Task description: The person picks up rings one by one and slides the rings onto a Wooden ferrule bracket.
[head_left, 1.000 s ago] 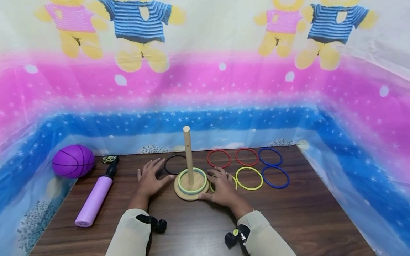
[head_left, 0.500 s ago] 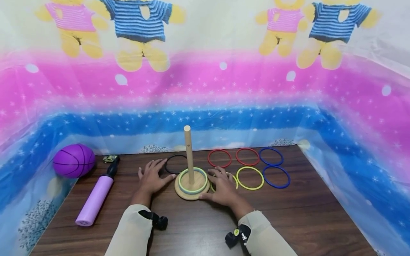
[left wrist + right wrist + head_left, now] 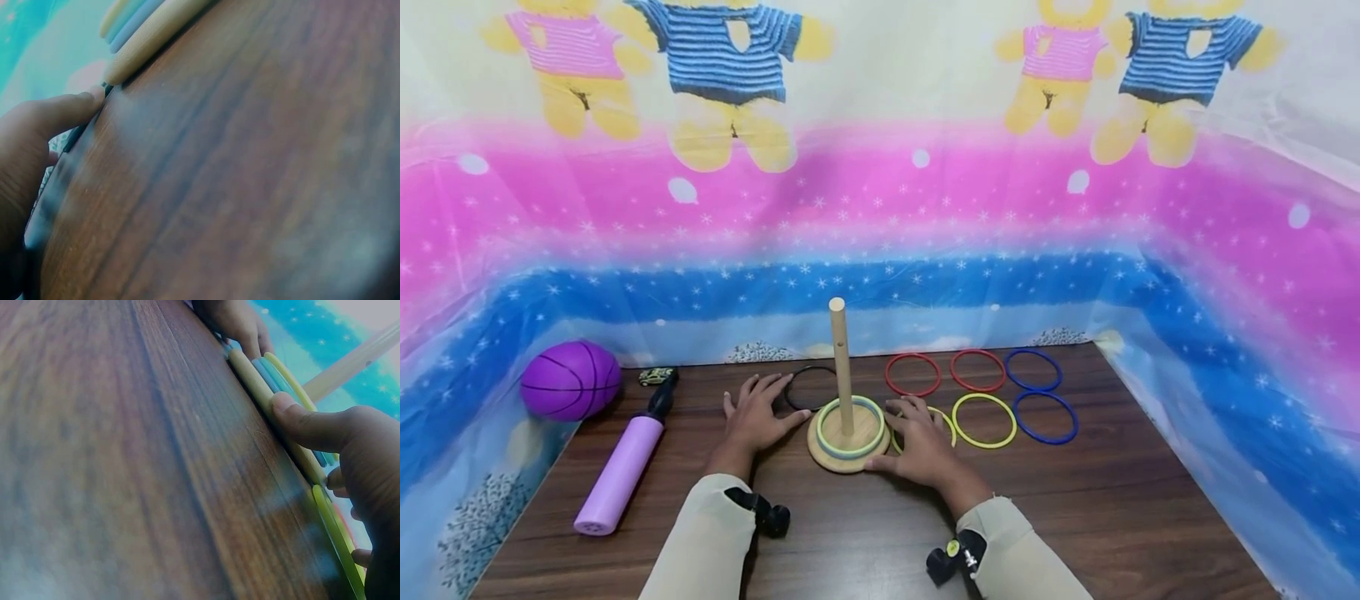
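Little has moved since a second ago: both hands stay flat on the tabletop (image 3: 1075,517) on either side of the wooden ring stand (image 3: 847,446), which holds a yellow-green ring (image 3: 850,432) over a blue one around its upright peg. With relaxed, spread fingers grasping nothing, the left hand (image 3: 758,418) rests beside the base, its thumb tip touching the rim and its fingertips at a black ring (image 3: 797,392). Equally released, the right hand (image 3: 919,446) lies over a yellow ring (image 3: 946,421), thumb against the base.
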Demonstrator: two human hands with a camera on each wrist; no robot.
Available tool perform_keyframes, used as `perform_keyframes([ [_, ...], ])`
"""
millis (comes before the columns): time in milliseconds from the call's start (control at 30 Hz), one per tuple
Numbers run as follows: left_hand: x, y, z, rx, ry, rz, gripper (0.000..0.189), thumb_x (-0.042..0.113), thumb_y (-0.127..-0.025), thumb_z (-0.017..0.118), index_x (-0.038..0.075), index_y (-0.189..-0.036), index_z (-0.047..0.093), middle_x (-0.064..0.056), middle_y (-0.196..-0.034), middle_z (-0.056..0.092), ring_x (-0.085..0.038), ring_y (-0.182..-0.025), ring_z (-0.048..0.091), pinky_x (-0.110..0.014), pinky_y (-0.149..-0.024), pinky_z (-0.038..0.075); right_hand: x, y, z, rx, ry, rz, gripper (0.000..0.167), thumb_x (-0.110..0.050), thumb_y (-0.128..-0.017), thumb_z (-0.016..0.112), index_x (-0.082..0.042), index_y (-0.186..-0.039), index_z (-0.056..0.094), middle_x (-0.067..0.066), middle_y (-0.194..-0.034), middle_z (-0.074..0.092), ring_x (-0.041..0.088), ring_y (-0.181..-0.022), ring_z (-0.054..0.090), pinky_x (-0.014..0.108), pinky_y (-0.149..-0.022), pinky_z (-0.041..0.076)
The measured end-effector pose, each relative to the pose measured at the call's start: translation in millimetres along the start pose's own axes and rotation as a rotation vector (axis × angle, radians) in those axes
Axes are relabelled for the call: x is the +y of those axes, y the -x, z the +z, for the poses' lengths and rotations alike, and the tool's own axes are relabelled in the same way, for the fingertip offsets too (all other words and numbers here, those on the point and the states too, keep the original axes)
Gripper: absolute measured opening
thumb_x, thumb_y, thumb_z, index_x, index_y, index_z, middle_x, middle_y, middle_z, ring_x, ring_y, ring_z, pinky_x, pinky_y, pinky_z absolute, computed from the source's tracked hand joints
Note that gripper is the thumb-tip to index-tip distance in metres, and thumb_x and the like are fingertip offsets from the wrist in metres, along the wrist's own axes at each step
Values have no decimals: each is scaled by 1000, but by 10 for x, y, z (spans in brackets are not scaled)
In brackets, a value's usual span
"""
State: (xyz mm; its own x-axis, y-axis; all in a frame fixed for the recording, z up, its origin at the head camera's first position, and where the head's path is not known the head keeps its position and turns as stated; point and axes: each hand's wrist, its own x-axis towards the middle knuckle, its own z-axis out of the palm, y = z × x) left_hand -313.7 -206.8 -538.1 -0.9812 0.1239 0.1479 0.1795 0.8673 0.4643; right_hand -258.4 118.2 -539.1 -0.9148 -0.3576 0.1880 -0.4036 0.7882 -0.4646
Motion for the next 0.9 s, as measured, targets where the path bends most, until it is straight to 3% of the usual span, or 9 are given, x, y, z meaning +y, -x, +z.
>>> perform_keyframes([
  [433, 31, -119, 3, -77, 1, 51, 84, 55, -101, 74, 19, -171, 42, -16, -179, 33, -53, -166, 17, -86, -124, -7, 10, 1, -17, 13, 29, -25, 95, -70, -82, 88, -11, -153, 66, 7, -166, 53, 36, -161, 36, 69, -119, 35],
  [900, 37, -195, -38, -152, -39, 86, 81, 53, -105, 67, 18, -172, 38, -16, -180, 31, -56, -165, 18, -88, -123, -4, 0, 0, -20, 1, 27, -10, 94, -70, -83, 87, -11, -153, 66, 6, -167, 51, 36, -163, 35, 70, -122, 34],
])
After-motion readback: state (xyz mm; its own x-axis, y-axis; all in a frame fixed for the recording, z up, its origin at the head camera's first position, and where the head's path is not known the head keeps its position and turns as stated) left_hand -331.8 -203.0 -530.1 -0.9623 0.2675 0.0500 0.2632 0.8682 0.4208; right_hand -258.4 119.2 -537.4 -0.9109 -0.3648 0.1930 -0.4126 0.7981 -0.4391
